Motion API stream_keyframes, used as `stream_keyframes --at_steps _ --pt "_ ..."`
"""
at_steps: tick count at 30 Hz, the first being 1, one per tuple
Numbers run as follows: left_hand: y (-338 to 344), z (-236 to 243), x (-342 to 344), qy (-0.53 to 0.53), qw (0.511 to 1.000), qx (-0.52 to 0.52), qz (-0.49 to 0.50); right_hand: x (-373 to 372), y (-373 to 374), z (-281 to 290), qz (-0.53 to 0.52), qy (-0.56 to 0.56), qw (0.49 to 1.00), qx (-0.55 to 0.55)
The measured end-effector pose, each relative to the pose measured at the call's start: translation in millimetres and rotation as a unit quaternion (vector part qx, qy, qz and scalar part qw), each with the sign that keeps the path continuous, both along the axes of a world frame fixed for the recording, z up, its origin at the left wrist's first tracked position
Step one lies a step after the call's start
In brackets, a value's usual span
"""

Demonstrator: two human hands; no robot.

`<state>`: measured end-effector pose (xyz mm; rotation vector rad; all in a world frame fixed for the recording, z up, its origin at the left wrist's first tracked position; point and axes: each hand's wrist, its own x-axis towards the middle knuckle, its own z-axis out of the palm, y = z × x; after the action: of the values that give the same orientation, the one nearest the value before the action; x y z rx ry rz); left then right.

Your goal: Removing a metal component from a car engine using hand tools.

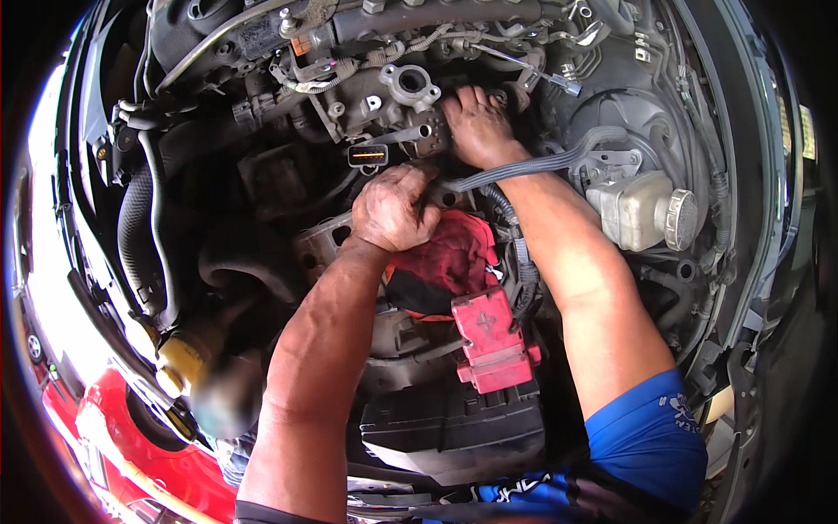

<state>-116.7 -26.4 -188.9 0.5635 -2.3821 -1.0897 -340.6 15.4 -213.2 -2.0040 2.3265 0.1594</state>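
Below the metal housing with a round flange (410,86), my left hand (394,210) is closed, its curled fingertips hiding what they grip. Just under it is a crumpled red cloth (449,253). Farther back and to the right, my right hand (478,127) bends its fingers over an engine part beside that housing; what they hold is hidden. A grey braided hose (532,170) crosses over my right wrist. A black connector with an orange strip (367,155) sits just above my left hand.
A translucent fluid reservoir (633,210) is at the right, a red terminal cover (489,341) above the black battery (449,432). Hoses (140,227) and a yellow cap (179,362) line the left. A blurred person (227,402) and a red car (113,410) show beyond the left edge.
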Motion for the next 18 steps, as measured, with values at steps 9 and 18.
stream_keyframes --at_steps 9,18 --pt "-2 -1 2 -0.018 1.0 -0.003 0.0 -4 -31 37 -0.13 -0.222 0.955 0.148" --pt "-5 -3 8 -0.039 0.999 -0.025 0.004 38 -17 23 -0.216 -0.253 0.942 0.038"
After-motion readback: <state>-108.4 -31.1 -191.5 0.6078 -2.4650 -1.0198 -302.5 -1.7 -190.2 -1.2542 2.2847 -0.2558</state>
